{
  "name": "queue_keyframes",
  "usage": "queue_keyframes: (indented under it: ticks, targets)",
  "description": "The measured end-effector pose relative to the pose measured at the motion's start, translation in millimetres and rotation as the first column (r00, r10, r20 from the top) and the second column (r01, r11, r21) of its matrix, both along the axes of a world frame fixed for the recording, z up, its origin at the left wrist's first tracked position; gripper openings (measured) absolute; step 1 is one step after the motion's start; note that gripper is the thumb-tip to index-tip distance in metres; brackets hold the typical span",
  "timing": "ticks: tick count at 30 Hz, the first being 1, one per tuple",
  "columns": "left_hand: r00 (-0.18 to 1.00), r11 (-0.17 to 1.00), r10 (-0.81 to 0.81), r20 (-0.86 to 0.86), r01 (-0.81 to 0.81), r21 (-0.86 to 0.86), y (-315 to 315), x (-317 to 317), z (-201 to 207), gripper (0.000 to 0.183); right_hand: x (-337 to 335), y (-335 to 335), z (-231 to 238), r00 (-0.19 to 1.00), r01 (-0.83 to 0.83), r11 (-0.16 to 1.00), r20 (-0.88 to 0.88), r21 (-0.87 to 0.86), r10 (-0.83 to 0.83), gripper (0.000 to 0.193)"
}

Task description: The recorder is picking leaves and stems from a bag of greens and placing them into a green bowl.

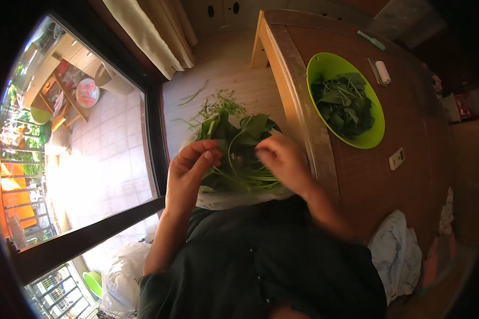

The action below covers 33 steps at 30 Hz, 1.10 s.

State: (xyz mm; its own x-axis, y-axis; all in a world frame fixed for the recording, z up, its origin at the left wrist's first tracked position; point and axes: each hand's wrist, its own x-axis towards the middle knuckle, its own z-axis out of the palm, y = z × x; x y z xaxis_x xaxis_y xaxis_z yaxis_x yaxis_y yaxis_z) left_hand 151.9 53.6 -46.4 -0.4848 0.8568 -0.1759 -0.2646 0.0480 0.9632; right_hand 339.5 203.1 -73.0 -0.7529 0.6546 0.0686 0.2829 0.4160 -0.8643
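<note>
In front of my lap is a thin, clear plastic bag (226,201), with long-stemmed leafy greens (250,178) lying in it. My left hand (189,167) is closed in a pinch over the greens, thumb against forefinger, with a leafy stem at its fingertips. Opposite it, my right hand (286,162) has curled fingers and is slightly blurred; what its fingertips hold, if anything, is hidden. Broad dark leaves (253,126) stand up between the two hands. On the table to the right, a bright green oval basin (379,127) holds a heap of picked leaves (346,103).
The wooden table (351,170) edges close by my right arm. On it lie a white remote-like device (397,158), a small white roll (382,72) and a pale green-handled tool (371,40). Stem scraps (223,101) litter the floor ahead. A dark-framed glass door (157,133) stands at left.
</note>
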Motion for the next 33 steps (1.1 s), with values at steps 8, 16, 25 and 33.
queue_keyframes:
  ticks: [8,16,25,33]
  targets:
    - [0.998,0.999,0.036,0.059,-0.037,0.017,-7.8,-3.4,-5.7,0.024,-37.7,-41.6,-45.9,0.961,-0.115,0.987,0.263,0.114,0.082,0.017]
    - [0.999,1.0,-0.01,0.032,0.01,-0.027,-7.9,-4.3,-6.8,0.023,-37.2,-36.3,-34.7,0.994,-0.087,0.914,-0.089,-0.397,0.055,0.009]
    - [0.869,0.918,-0.355,-0.345,0.256,-0.302,-7.1,4.5,-8.5,0.018,-16.5,-26.5,-1.3,0.97,-0.096,0.915,-0.244,-0.393,-0.003,0.005]
    - [0.995,0.994,-0.103,-0.016,0.102,-0.044,2.4,1.4,4.2,0.024,-14.6,-32.2,27.0,0.963,-0.233,0.966,-0.114,0.114,0.245,0.01]
